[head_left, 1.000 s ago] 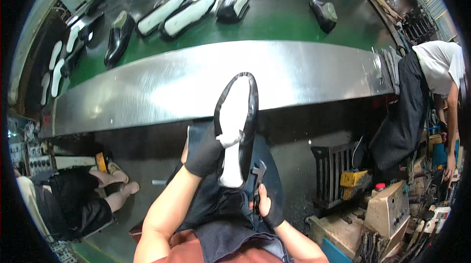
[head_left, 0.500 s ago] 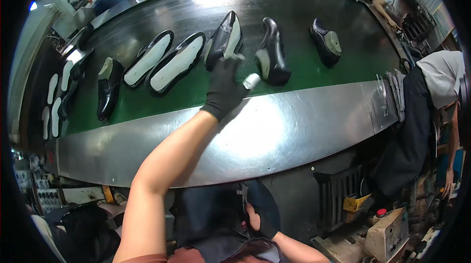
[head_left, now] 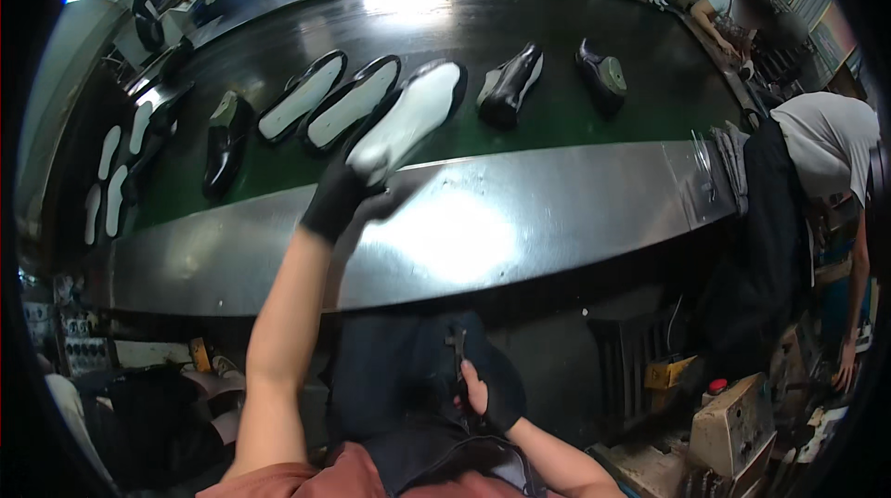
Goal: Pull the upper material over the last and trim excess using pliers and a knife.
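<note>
My left hand point(head_left: 342, 194), in a black fingerless-looking glove, is closed round one end of a black shoe upper point(head_left: 410, 117). Its white insole faces up, and the shoe slants over the belt's near edge, slightly blurred. Just left of it, two more black shoe uppers point(head_left: 353, 104) lie with white insoles up. Low over my lap, my right hand point(head_left: 475, 391), in a dark glove with bare fingertips, grips a hand tool point(head_left: 456, 342) with a narrow metal head; its exact kind is unclear. A black shoe upper on a last point(head_left: 511, 88) lies on the belt to the right.
A dark green conveyor belt point(head_left: 557, 34) runs across, bordered by a metal ledge point(head_left: 557, 210). Other black shoes stand at the belt's left point(head_left: 225, 143) and right point(head_left: 605, 78). A co-worker point(head_left: 821, 145) bends at the right. A grey machine with a red button point(head_left: 733, 424) stands low right.
My left hand has taken hold of a shoe and drawn it nearer and left, its white insole now up. My right hand keeps the tool at my lap. The whole view has shifted slightly.
</note>
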A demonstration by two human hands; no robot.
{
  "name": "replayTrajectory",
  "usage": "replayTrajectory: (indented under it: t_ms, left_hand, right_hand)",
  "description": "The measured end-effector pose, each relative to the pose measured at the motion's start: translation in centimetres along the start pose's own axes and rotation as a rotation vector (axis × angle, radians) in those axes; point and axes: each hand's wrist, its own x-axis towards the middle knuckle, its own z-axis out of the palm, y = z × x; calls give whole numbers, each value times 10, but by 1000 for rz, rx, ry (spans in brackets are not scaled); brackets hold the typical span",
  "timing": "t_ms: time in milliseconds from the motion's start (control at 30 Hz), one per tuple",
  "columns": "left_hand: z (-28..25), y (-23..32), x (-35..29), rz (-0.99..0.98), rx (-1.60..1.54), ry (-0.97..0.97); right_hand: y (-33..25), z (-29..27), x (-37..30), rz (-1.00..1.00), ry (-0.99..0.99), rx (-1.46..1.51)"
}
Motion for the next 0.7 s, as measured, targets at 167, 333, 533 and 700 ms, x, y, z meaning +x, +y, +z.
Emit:
replayTrajectory:
  t_ms: [167, 333, 533, 700]
  left_hand:
    - [-92, -22, -239, -86, -263, 320]
    - [-74, -13, -342, 54, -37, 148]
    - [-24, 16, -315, 189, 220, -177]
    - [-1, -17, -280, 60, -307, -105]
  right_hand:
    - [23, 3, -46, -125, 72, -44]
    - [38, 7, -87, -241, 28, -59]
    - [-6, 18, -153, -245, -96, -126]
    - [9, 29, -171, -356, -298, -220]
